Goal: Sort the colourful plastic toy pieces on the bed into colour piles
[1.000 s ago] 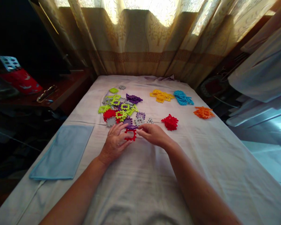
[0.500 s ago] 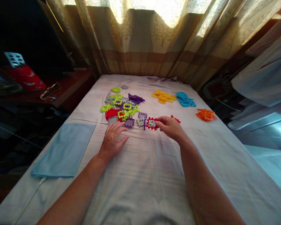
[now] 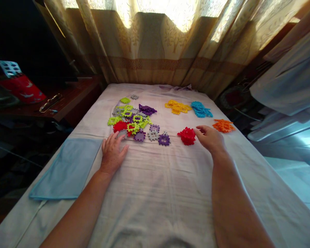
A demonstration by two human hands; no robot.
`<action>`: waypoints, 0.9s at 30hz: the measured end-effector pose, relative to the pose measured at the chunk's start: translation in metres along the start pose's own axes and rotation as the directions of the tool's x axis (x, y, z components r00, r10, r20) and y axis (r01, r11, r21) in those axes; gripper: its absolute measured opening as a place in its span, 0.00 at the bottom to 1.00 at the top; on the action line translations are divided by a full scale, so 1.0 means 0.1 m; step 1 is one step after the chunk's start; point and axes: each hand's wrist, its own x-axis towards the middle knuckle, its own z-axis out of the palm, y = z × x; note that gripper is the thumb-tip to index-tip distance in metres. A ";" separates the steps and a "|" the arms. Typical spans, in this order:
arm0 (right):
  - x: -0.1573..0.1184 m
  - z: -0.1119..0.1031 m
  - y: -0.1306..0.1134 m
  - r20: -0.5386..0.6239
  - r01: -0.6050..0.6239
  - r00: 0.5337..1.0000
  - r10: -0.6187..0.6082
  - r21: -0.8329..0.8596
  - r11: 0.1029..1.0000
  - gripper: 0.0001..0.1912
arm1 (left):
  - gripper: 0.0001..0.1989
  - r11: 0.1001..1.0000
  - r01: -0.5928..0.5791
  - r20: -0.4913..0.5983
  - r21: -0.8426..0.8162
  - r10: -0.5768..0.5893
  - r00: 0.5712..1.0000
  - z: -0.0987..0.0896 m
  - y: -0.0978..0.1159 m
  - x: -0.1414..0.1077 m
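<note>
My left hand (image 3: 113, 151) rests with its fingers spread at the near left edge of a mixed heap of green, grey, purple and red notched pieces (image 3: 133, 119). Its fingertips touch or cover a grey piece beside the red ones. My right hand (image 3: 210, 137) is just right of a small red pile (image 3: 187, 135); its thumb and forefinger are apart, with nothing seen between them. Between the hands lie a grey square piece (image 3: 153, 135), a dark purple one (image 3: 164, 139) and a light purple one (image 3: 154, 128).
Yellow (image 3: 177, 107), blue (image 3: 201, 109) and orange (image 3: 223, 126) piles lie towards the back right. A light blue cloth bag (image 3: 67, 168) is at the left. A curtain (image 3: 150, 44) hangs behind the table, and a brown desk (image 3: 74, 96) stands at the left.
My right hand has moved right. The red square frame is no longer beside the grey piece, and red pieces now form a pile by my right hand. My left hand has shifted slightly left.
</note>
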 end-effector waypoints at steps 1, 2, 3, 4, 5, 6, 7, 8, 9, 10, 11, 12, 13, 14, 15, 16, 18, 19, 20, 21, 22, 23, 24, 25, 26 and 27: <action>0.00 0.00 -0.01 -0.059 0.013 0.998 -0.015 -0.041 0.999 0.21 | 0.22 1.000 0.017 -0.004 0.004 -0.017 1.000 0.00 -0.02 0.01; -0.01 0.01 -0.04 -0.110 0.039 0.993 -0.046 -0.064 0.997 0.21 | 0.23 0.999 0.033 -0.008 0.007 -0.033 0.999 0.01 -0.05 0.01; -0.04 0.03 -0.10 -0.140 0.078 0.986 -0.087 -0.070 0.994 0.21 | 0.24 0.999 0.047 -0.011 0.011 -0.047 0.999 0.02 -0.07 0.02; -0.08 0.06 -0.19 -0.143 0.125 0.981 -0.133 -0.062 0.990 0.21 | 0.24 0.998 0.060 -0.011 0.014 -0.060 0.998 0.02 -0.09 0.02; -0.13 0.11 -0.29 -0.121 0.173 0.977 -0.177 -0.044 0.984 0.20 | 0.25 0.997 0.072 -0.009 0.017 -0.072 0.997 0.03 -0.10 0.02; -0.18 0.18 -0.40 -0.076 0.220 0.972 -0.221 -0.022 0.975 0.20 | 0.25 0.996 0.082 -0.002 0.018 -0.082 0.997 0.03 -0.11 0.03; -0.25 0.25 -0.51 -0.018 0.265 0.964 -0.265 -0.004 0.964 0.20 | 0.25 0.996 0.089 0.009 0.018 -0.089 0.996 0.03 -0.12 0.03; -0.31 0.33 -0.61 0.035 0.305 0.952 -0.305 0.007 0.952 0.20 | 0.25 0.996 0.090 0.023 0.017 -0.090 0.996 0.04 -0.12 0.03; -0.38 0.41 -0.70 0.081 0.343 0.936 -0.343 0.006 0.939 0.20 | 0.24 0.996 0.087 0.036 0.016 -0.087 0.996 0.04 -0.11 0.03; -0.44 0.49 -0.78 0.119 0.370 0.922 -0.368 0.000 0.929 0.21 | 0.24 0.997 0.079 0.047 0.015 -0.080 0.996 0.04 -0.10 0.03; -0.49 0.56 -0.85 0.148 0.388 0.912 -0.382 -0.009 0.922 0.22 | 0.23 0.998 0.069 0.055 0.013 -0.070 0.996 0.05 -0.10 0.03; -0.53 0.63 -0.90 0.170 0.398 0.905 -0.390 -0.013 0.917 0.22 | 0.22 0.998 0.058 0.059 0.011 -0.059 0.997 0.05 -0.09 0.03; -0.56 0.69 -0.94 0.188 0.406 0.898 -0.398 -0.005 0.914 0.21 | 0.21 0.999 0.051 0.059 0.006 -0.052 0.997 0.05 -0.09 0.04; -0.58 0.73 -0.98 0.201 0.417 0.889 -0.412 0.019 0.909 0.21 | 0.21 0.999 0.049 0.056 -0.003 -0.049 0.997 0.06 -0.09 0.05; -0.59 0.76 -1.02 0.211 0.433 0.875 -0.435 0.060 0.900 0.21 | 0.20 0.999 0.050 0.049 -0.017 -0.049 0.998 0.06 -0.09 0.06; -0.59 0.78 -1.06 0.219 0.451 0.858 -0.465 0.111 0.886 0.21 | 0.19 0.998 0.051 0.036 -0.037 -0.050 0.998 0.06 -0.10 0.08; -0.58 0.79 -1.15 0.219 0.480 0.828 -0.517 0.201 0.854 0.21 | 0.19 0.996 0.052 -0.013 -0.074 -0.054 0.998 0.07 -0.12 0.11; -0.56 0.78 -1.20 0.211 0.483 0.824 -0.526 0.223 0.847 0.19 | 0.19 0.995 0.049 -0.044 -0.084 -0.053 0.998 0.07 -0.13 0.12; -0.54 0.76 -1.25 0.202 0.478 0.829 -0.521 0.227 0.848 0.18 | 0.19 0.995 0.043 -0.070 -0.086 -0.049 0.996 0.07 -0.13 0.13; -0.52 0.74 -1.31 0.191 0.471 0.839 -0.510 0.217 0.855 0.16 | 0.20 0.996 0.034 -0.086 -0.083 -0.042 0.995 0.07 -0.13 0.13; -0.51 0.72 -1.37 0.181 0.464 0.848 -0.498 0.202 0.863 0.15 | 0.19 0.997 0.025 -0.088 -0.078 -0.032 0.996 0.07 -0.12 0.13; -0.49 0.71 -1.43 0.175 0.463 0.852 -0.493 0.189 0.866 0.14 | 0.19 0.997 0.015 -0.076 -0.074 -0.020 0.997 0.07 -0.10 0.13; -0.48 0.70 -1.50 0.173 0.471 0.849 -0.500 0.181 0.863 0.14 | 0.17 0.997 0.005 -0.057 -0.073 -0.009 0.998 0.06 -0.08 0.12; -0.47 0.71 -1.57 0.173 0.492 0.837 -0.520 0.180 0.852 0.14 | 0.15 0.997 -0.002 -0.038 -0.075 -0.001 0.999 0.05 -0.06 0.11; -0.46 0.72 -1.65 0.173 0.524 0.816 -0.551 0.183 0.832 0.14 | 0.14 0.997 -0.005 -0.025 -0.080 0.003 1.000 0.05 -0.04 0.11; -0.45 0.75 -1.73 0.170 0.563 0.789 -0.591 0.187 0.805 0.14 | 0.13 0.996 -0.006 -0.020 -0.088 0.004 1.000 0.03 -0.03 0.10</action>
